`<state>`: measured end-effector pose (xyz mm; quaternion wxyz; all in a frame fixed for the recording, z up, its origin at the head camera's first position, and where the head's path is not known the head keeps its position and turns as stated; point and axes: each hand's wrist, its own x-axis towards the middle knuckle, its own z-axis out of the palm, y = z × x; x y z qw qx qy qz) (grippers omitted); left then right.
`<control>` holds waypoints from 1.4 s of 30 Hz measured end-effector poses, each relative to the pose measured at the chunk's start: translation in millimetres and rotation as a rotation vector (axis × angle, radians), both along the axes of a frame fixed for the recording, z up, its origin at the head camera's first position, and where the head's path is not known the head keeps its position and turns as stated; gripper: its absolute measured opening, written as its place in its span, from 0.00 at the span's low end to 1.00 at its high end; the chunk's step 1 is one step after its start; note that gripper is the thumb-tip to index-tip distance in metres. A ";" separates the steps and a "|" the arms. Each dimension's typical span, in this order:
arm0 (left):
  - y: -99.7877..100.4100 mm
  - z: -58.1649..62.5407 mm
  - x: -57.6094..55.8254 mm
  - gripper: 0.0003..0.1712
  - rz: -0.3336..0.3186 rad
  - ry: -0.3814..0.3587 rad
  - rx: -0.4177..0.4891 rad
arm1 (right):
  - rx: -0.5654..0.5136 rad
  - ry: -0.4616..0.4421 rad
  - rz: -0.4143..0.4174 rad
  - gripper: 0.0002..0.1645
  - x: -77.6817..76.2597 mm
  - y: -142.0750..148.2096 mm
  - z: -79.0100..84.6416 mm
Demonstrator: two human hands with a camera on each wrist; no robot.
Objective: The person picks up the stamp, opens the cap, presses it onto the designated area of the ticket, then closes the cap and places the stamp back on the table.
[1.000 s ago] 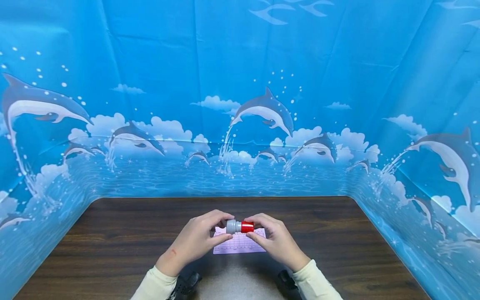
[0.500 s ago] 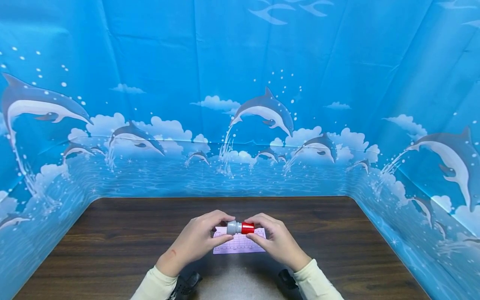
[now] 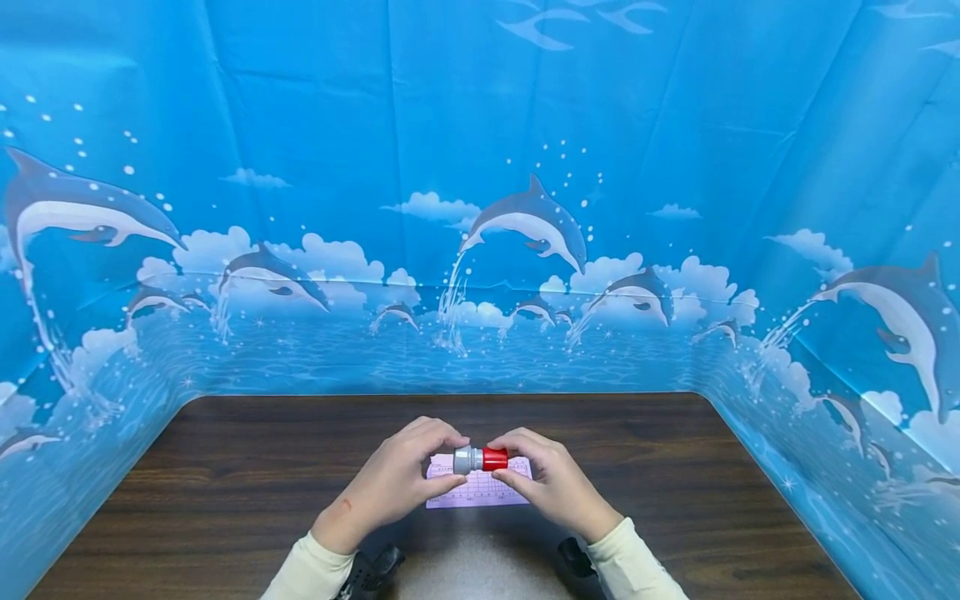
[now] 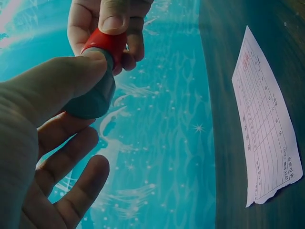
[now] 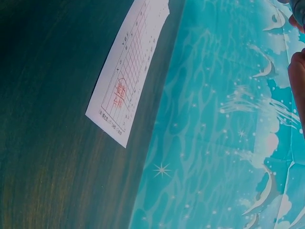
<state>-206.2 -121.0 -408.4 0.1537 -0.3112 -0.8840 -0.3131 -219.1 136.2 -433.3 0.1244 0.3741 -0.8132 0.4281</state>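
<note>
Over the paper slip, both hands hold a grey stamp (image 3: 463, 460) with a red cap (image 3: 495, 459), lying level from side to side. My left hand (image 3: 401, 475) pinches the grey body between thumb and fingers; in the left wrist view the thumb covers part of the stamp (image 4: 93, 100), and the other fingers spread loosely. My right hand (image 3: 551, 475) pinches the red cap (image 4: 106, 44), which sits against the grey body. Below lies a pink printed receipt slip (image 3: 476, 492); a red seal mark shows on the slip (image 5: 126, 90) in the right wrist view.
The dark wood-grain table (image 3: 262, 467) extends around the slip on both sides. A blue dolphin-print sheet (image 3: 337, 167) walls the back and sides of the table. Dark straps with small devices (image 3: 371, 571) sit at the wrists.
The stamp has dropped very slightly, and the left thumb has shifted a little lower. Both hands otherwise keep the same hold, and the slip stays put.
</note>
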 end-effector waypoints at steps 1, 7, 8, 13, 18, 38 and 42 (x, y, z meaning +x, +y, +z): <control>0.0 0.0 0.0 0.25 0.004 -0.003 -0.002 | -0.004 0.001 -0.001 0.20 0.2 0.1 -0.1; 0.5 0.0 0.4 0.26 0.016 -0.026 0.001 | -0.041 -0.033 -0.014 0.22 2.2 0.5 1.9; 0.4 0.0 0.3 0.26 0.016 -0.024 -0.001 | -0.040 -0.034 -0.014 0.23 2.1 0.4 2.0; -0.6 0.4 0.3 0.26 0.009 -0.007 -0.007 | -0.018 -0.021 0.003 0.21 0.3 0.4 -0.4; -0.4 -0.3 -0.1 0.25 0.006 -0.028 -0.012 | -0.017 -0.025 0.002 0.20 0.6 1.2 -0.6; -2.4 -0.3 0.4 0.25 0.016 -0.016 -0.021 | -0.017 -0.050 -0.006 0.20 2.3 1.8 2.7; -3.2 -0.3 0.8 0.25 0.011 0.010 -0.033 | 0.002 -0.032 0.013 0.20 1.1 1.7 1.7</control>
